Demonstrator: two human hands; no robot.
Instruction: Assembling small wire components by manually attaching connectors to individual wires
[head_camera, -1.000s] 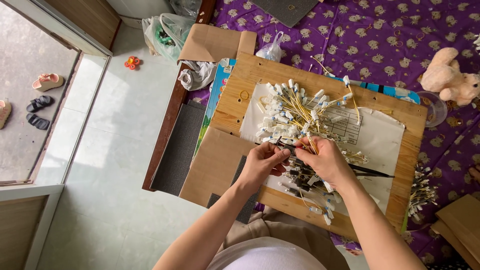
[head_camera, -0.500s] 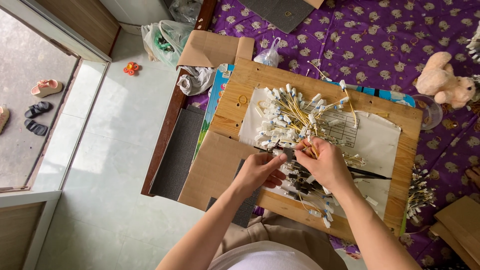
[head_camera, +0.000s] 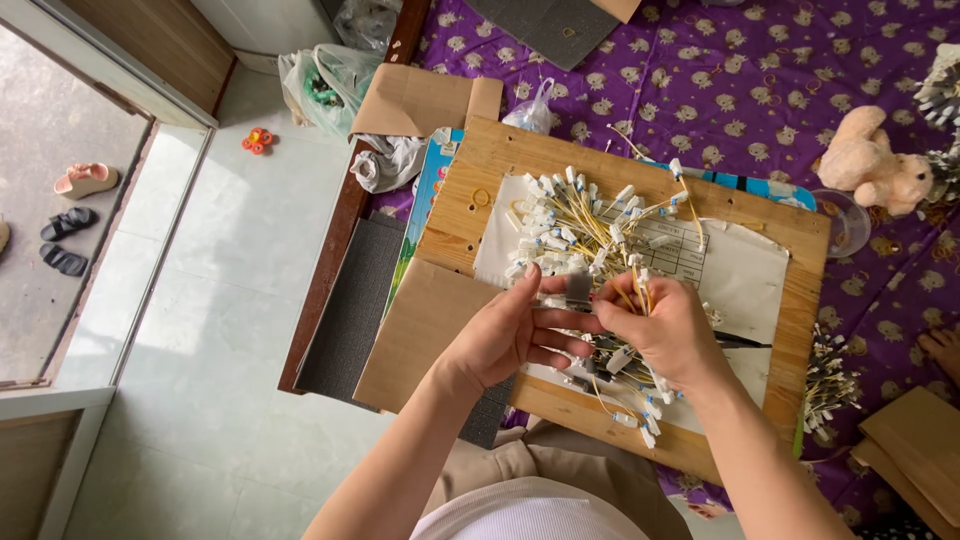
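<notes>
Left hand (head_camera: 505, 335) pinches small grey connector piece (head_camera: 578, 291) between thumb and fingers, long axis upright. Right hand (head_camera: 665, 335) just beside, fingers curled round yellow wire leads (head_camera: 640, 295); the two hands nearly touching. Loose pile of yellow wires with white plugs (head_camera: 580, 225) lies just beyond the hands, fanned across white printed sheet (head_camera: 740, 275) on wooden board worktop (head_camera: 480, 165). Brown cardboard (head_camera: 420, 320) left of the hands. Plush toy (head_camera: 875, 160) far right on purple patterned cloth (head_camera: 760, 80).
</notes>
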